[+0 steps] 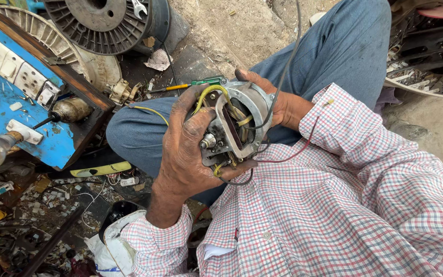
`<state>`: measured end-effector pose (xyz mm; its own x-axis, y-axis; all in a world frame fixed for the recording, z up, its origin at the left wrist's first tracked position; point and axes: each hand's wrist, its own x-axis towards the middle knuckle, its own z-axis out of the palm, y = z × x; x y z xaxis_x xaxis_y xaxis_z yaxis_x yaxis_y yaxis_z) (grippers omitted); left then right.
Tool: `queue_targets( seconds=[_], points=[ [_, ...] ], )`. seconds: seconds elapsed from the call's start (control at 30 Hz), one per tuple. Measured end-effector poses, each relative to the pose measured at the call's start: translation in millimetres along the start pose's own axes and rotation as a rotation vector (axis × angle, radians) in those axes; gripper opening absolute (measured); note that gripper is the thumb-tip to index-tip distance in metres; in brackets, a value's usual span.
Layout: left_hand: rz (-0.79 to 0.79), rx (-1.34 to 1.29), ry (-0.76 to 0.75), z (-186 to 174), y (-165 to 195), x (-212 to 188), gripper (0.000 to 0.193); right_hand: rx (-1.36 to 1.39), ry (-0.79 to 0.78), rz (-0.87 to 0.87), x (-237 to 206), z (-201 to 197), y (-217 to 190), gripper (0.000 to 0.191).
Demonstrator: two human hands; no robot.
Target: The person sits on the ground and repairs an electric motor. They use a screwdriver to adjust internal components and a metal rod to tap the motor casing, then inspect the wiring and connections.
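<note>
Left hand [183, 149], right hand [278, 102] grip small motor [234, 125]

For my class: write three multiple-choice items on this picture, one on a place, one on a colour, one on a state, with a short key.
1. Where does the screwdriver lie?
A. on the person's knee, just above the motor part
B. on the blue switchboard
C. inside the wire spool

2. What colour is the board that carries the sockets?
A. red
B. blue
C. green

3. How is the small motor part held?
A. lying alone on the ground
B. pinched in one hand only
C. gripped between both hands

Key: 1 A, its yellow and green handle rests on the jeans beside the motor part. 2 B, the panel face is painted blue. 3 C, the left hand wraps its front and the right hand backs it from behind.
</note>
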<state>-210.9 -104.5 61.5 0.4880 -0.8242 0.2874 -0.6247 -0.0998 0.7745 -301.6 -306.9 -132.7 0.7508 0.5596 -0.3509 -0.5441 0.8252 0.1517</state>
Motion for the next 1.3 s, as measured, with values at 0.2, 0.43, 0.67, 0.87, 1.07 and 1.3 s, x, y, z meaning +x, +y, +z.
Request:
queue_targets(
  seconds=[0.2,0.43,0.67,0.87,1.07,1.3],
  points=[
    [-0.031,0.055,0.028,11.7,-1.4,-5.6,0.097,0.128,-0.107,0.021,2.2,-18.2,1.6,0.064],
    [0.004,0.088,0.034,11.2,-4.0,-8.1,0.094,0.065,-0.044,-0.015,9.5,-11.8,0.7,0.066],
    [0.026,0.169,0.088,7.9,-22.3,-4.8,0.089,-0.572,0.165,-0.467,-9.3,56.1,-1.6,0.088],
    [0.005,0.239,0.045,25.9,-29.4,-6.2,0.092,-0.518,0.177,-0.484,-19.4,78.9,-1.3,0.081],
    [-0.037,0.221,0.039,41.5,-24.5,-4.9,0.102,-0.340,0.052,-0.508,-2.6,54.9,6.2,0.063],
    [-0.025,0.267,0.045,52.7,-26.5,-2.4,0.097,-0.318,0.117,-0.513,-3.1,43.9,0.5,0.054]
  ],
)
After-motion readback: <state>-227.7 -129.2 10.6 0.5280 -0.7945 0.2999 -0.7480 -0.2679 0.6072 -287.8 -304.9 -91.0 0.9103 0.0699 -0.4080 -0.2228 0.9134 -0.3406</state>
